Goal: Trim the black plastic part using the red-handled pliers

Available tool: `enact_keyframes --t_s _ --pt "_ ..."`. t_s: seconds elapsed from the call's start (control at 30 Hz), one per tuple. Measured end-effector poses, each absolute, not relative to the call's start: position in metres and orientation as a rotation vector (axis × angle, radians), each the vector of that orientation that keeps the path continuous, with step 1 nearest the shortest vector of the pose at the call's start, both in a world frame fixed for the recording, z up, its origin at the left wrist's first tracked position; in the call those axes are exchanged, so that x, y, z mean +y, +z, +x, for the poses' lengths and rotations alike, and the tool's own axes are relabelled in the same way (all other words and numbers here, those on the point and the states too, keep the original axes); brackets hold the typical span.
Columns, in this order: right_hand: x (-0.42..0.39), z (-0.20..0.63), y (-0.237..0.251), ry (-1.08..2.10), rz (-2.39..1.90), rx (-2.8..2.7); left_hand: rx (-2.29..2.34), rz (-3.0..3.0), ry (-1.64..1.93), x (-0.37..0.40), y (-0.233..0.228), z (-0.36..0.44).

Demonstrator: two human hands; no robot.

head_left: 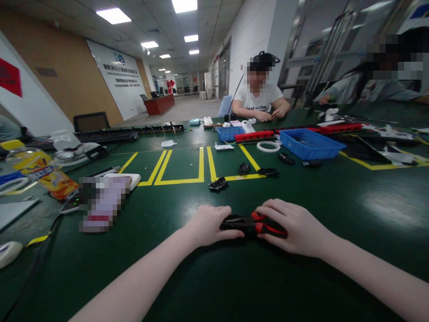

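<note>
My right hand [296, 226] is wrapped around the red and black handles of a pair of pliers [272, 229]. The jaws point left, towards a small black piece [233, 222] pinched between the thumb and fingers of my left hand [208, 225]. Jaws and piece meet, but both are dark, so I cannot tell exactly how the jaws sit on it. Just beyond my hands lie a crumpled-looking black part [218, 184] and a similar black part [244, 168].
Yellow tape [179, 182] marks boxes on the green table. Beyond stand a blue tray [310, 152] and a white tape roll [268, 146]. Leftward are a phone [107, 203], a drink bottle [43, 172] and a black cable [36, 261]. A person [258, 96] sits opposite.
</note>
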State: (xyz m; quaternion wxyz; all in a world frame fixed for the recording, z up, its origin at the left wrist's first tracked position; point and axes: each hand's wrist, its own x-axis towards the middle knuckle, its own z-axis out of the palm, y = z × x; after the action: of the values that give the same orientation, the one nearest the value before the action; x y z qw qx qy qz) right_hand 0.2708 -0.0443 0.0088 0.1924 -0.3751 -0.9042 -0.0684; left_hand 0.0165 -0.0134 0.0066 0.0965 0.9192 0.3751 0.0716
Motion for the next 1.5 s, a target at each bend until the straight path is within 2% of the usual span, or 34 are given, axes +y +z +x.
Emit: enact_keyframes --t_s 0.1,0.2,0.6,0.73,1.1,1.5 --pt "-0.045 0.273 0.010 -0.368 -0.976 -2.550 1.066 2.793 0.198 -0.014 0.006 0.017" --pt "-0.046 0.273 0.010 -0.401 -0.961 -2.556 1.046 2.828 0.199 -0.014 0.005 0.017" --pt "-0.048 0.271 0.005 0.135 -1.165 -2.508 1.056 2.810 0.242 -0.014 0.005 0.016" --pt "-0.048 0.269 0.007 0.213 -1.189 -2.486 1.055 2.806 0.254 -0.013 0.004 0.016" --pt "-0.047 0.274 0.006 -0.275 -0.978 -2.537 0.982 2.775 0.342 -0.012 0.003 0.014" --pt "-0.042 0.279 0.007 -0.213 -1.036 -2.564 1.076 2.700 0.327 -0.014 0.003 0.013"
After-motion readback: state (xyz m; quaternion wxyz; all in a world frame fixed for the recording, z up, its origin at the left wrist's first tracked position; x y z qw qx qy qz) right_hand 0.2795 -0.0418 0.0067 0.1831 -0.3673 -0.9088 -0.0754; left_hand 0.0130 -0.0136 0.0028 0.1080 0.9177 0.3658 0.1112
